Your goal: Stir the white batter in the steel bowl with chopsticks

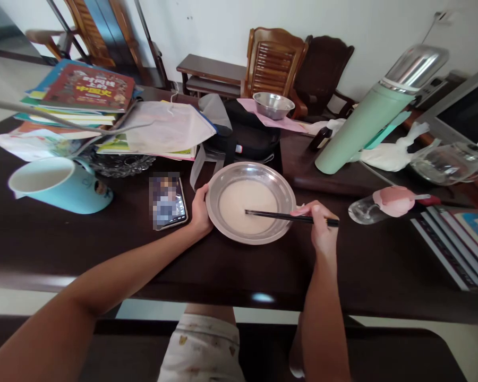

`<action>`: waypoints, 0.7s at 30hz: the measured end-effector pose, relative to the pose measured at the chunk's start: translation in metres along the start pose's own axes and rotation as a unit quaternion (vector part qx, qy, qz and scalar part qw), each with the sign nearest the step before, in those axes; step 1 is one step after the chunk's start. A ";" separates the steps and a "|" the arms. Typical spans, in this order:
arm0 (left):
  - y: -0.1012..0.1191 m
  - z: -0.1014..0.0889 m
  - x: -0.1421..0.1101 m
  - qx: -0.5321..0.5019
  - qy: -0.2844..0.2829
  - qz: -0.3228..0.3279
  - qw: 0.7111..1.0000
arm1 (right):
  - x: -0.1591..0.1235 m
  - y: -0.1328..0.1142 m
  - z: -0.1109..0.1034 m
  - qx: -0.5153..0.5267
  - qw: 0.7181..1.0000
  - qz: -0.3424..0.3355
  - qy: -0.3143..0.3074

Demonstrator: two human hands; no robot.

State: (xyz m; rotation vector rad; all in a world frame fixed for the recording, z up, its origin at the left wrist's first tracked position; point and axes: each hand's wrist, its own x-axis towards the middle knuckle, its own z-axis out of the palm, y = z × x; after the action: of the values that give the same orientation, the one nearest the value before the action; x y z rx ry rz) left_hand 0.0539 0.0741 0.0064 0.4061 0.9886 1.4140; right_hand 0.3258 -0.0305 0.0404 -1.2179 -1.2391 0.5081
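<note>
In the middle of the dark table stands a wide metal bowl (250,239) with a pale, milky liquid (239,201) in its bottom. My left hand (201,213) grips the bowl's left rim, its fingers partly hidden behind the metal. Dark chopsticks (279,215) are held in my right hand (319,223), the fingers closed round their upper part. They slant across the bowl's right rim, and their tips reach into the liquid. Left of my left hand lies a phone (169,201) with its screen lit.
A light blue mug (63,185) and stacked books (87,90) stand on the left. Behind the bowl are a black bag (242,130) and a small metal bowl (273,106). A green thermos (366,122), a pink-topped bottle (382,206) and more books (454,239) are on the right.
</note>
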 end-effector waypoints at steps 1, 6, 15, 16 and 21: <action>0.000 0.000 0.000 0.002 0.005 0.004 1.000 | 0.000 -0.001 0.002 -0.014 1.000 -0.006 -0.025; 0.003 0.004 -0.002 0.006 0.019 0.003 1.000 | 0.002 -0.003 0.006 -0.065 0.997 -0.027 -0.008; 0.008 0.007 -0.006 0.027 0.030 0.004 0.999 | 0.001 -0.006 0.004 -0.029 0.999 -0.018 -0.043; 0.007 0.006 -0.006 0.028 0.032 0.003 0.999 | 0.001 -0.006 0.004 -0.049 0.997 -0.024 -0.050; 0.007 0.003 -0.004 0.033 0.029 0.003 0.999 | 0.001 -0.004 0.003 -0.038 0.998 -0.023 0.048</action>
State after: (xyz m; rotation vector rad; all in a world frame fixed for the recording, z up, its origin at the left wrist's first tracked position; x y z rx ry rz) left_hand 0.0526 0.0723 0.0148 0.4185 1.0834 1.4072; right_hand 0.3226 -0.0301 0.0443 -1.2607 -1.2119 0.3666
